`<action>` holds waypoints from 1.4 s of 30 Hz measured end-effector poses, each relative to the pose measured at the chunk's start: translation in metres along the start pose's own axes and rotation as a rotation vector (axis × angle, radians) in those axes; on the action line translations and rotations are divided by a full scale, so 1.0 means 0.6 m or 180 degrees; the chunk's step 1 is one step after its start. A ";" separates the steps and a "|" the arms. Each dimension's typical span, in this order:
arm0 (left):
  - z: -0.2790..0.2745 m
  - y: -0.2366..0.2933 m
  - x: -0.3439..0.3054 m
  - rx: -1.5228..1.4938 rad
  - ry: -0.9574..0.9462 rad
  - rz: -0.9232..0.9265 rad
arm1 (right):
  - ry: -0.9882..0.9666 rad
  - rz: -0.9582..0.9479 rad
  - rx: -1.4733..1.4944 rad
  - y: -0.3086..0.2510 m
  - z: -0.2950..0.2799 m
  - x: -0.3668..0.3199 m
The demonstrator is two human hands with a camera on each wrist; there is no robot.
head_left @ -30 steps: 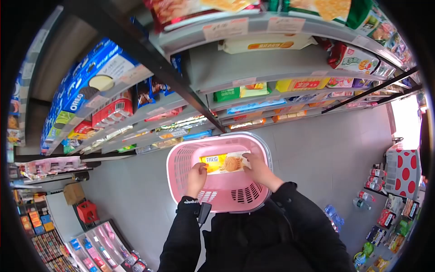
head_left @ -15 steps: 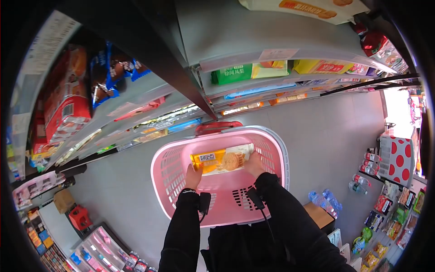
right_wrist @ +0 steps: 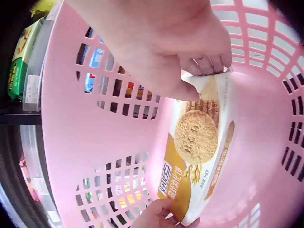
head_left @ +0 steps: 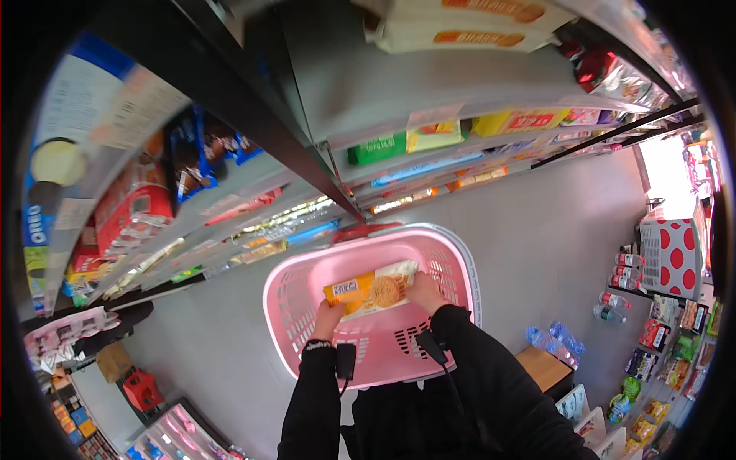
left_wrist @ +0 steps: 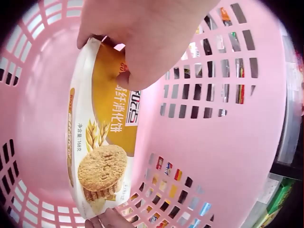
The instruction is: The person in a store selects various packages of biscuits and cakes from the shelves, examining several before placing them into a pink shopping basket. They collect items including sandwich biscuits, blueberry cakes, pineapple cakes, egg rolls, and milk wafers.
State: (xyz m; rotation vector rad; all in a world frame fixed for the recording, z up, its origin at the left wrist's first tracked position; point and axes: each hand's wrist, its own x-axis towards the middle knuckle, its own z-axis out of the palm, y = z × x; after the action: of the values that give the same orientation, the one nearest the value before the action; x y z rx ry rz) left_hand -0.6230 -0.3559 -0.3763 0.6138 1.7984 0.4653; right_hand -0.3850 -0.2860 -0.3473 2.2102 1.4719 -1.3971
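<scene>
Head view: I observe the left hand and right hand clamped on opposite ends of the biscuit packet, held inside the pink basket. The packet slants more than one second ago; neither grip is released, so I judge handling incomplete. The wrist views show each thumb on the printed face, unclear from the head; the head view alone shows the black sleeves.

Below a grey shelf, a green pack and a yellow pack; at far left, an Oreo pack; lower left, a red stool; at right, bottles beside a spotted box; grey floor between.
</scene>
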 end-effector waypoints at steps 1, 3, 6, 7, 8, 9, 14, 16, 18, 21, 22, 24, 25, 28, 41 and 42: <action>-0.010 0.017 -0.016 0.0188 -0.0090 0.0201 | -0.0040 -0.0201 0.0024 -0.006 -0.012 -0.010; -0.030 0.056 -0.072 -0.0030 -0.0193 0.0269 | -0.0079 -0.0613 0.0007 -0.019 -0.044 -0.034; -0.050 0.062 -0.126 -0.0641 -0.0281 0.0678 | -0.0134 -0.0853 0.0169 -0.050 -0.104 -0.084; -0.055 0.079 -0.157 -0.0759 -0.0214 0.0692 | -0.0071 -0.0995 0.0108 -0.061 -0.126 -0.111; -0.057 0.106 -0.196 -0.0927 -0.0109 0.0746 | -0.0004 -0.1131 0.0043 -0.070 -0.145 -0.137; -0.058 0.124 -0.225 -0.1102 -0.0010 0.0796 | 0.0091 -0.1184 0.0057 -0.072 -0.157 -0.158; -0.070 0.221 -0.325 -0.0901 0.0192 0.1538 | 0.0968 -0.2177 0.0448 -0.096 -0.279 -0.293; -0.065 0.291 -0.365 -0.1102 0.0189 0.2167 | 0.1239 -0.2362 0.0660 -0.093 -0.322 -0.317; -0.060 0.338 -0.369 -0.0880 0.0234 0.2589 | 0.1381 -0.2544 0.1021 -0.086 -0.363 -0.321; -0.042 0.410 -0.365 -0.0504 0.0255 0.3274 | 0.1617 -0.2968 0.1797 -0.106 -0.431 -0.339; -0.034 0.434 -0.361 -0.0421 0.0242 0.3397 | 0.1771 -0.2987 0.1755 -0.109 -0.452 -0.333; -0.016 0.485 -0.338 -0.0394 0.0062 0.3637 | 0.2221 -0.3058 0.1511 -0.114 -0.495 -0.312; -0.006 0.510 -0.323 -0.0448 -0.0115 0.3745 | 0.2154 -0.3233 0.1778 -0.123 -0.514 -0.304; 0.027 0.575 -0.295 -0.0905 -0.0490 0.3733 | 0.2365 -0.3288 0.1764 -0.128 -0.553 -0.240; 0.075 0.653 -0.206 -0.0282 0.0028 0.3831 | 0.2282 -0.3268 0.2040 -0.155 -0.604 -0.100; 0.076 0.652 -0.208 -0.0156 0.0084 0.3831 | 0.2293 -0.3116 0.1844 -0.149 -0.605 -0.099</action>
State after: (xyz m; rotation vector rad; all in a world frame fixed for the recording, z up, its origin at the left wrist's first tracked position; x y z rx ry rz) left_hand -0.4802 -0.1249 -0.0652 1.6378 1.2551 1.2969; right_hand -0.2380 -0.0764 -0.0687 2.5964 3.0313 -1.3871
